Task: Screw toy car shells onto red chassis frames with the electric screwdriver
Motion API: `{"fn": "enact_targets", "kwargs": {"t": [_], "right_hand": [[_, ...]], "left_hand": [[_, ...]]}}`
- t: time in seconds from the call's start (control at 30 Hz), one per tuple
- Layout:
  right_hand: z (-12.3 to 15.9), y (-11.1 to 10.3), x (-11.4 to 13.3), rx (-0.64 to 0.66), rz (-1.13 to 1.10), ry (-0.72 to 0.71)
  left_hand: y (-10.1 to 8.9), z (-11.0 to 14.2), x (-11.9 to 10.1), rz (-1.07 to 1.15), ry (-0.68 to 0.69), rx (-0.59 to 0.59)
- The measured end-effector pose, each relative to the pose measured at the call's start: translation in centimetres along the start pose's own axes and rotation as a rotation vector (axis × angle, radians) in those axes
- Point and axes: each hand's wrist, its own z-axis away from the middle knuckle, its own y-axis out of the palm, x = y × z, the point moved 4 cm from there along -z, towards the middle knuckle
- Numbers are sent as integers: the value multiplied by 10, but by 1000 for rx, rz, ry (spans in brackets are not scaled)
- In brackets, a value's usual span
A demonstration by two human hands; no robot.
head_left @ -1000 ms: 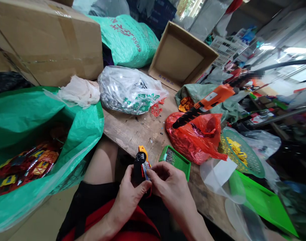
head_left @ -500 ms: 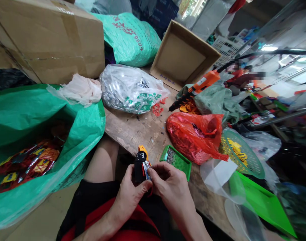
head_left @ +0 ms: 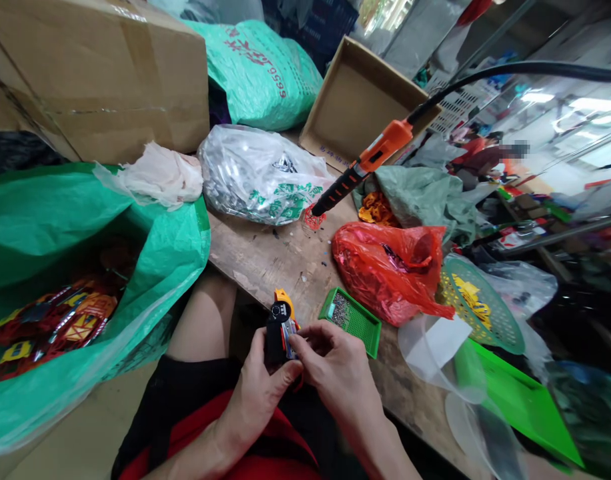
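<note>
Low in the middle of the head view, over my lap, both hands grip a small toy vehicle part (head_left: 279, 327) in black, yellow and silver. My left hand (head_left: 266, 377) is closed around its black left side. From the right, my right hand (head_left: 330, 360) pinches the silver and red side, thumb on top; its other fingertips are partly hidden. Just past my right hand lies a green basket (head_left: 368, 330) with many small screws (head_left: 340, 310). An orange and black electric screwdriver (head_left: 365, 163) hangs from a cable above the table, tip down.
A green sack (head_left: 185, 247) with toy vehicles stands at left. On the wooden table (head_left: 265, 260) lie a clear bag of silver parts (head_left: 255, 177) and a red bag (head_left: 385, 267). Rightward are a colander (head_left: 505, 327) and a green tray (head_left: 525, 407). Farther back a person (head_left: 478, 157) sits.
The hanging screwdriver has swung left and slightly down, its tip now over the red piece by the clear bag. My hands keep the same grip on the toy vehicle part, with barely any shift.
</note>
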Motion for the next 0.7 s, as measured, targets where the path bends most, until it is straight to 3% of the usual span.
{"fn": "enact_targets", "kwargs": {"t": [0.3,0.6,0.7], "right_hand": [[-3,-9,15,6,159,-17],[-5,-4,4,28,93,57],[-5,-6,2,33,94,24]], "left_hand": [[2,3,-6,-74,19,-8],[3,4,-6,-113,8,-24],[3,3,-4,-94,8,-16]]}}
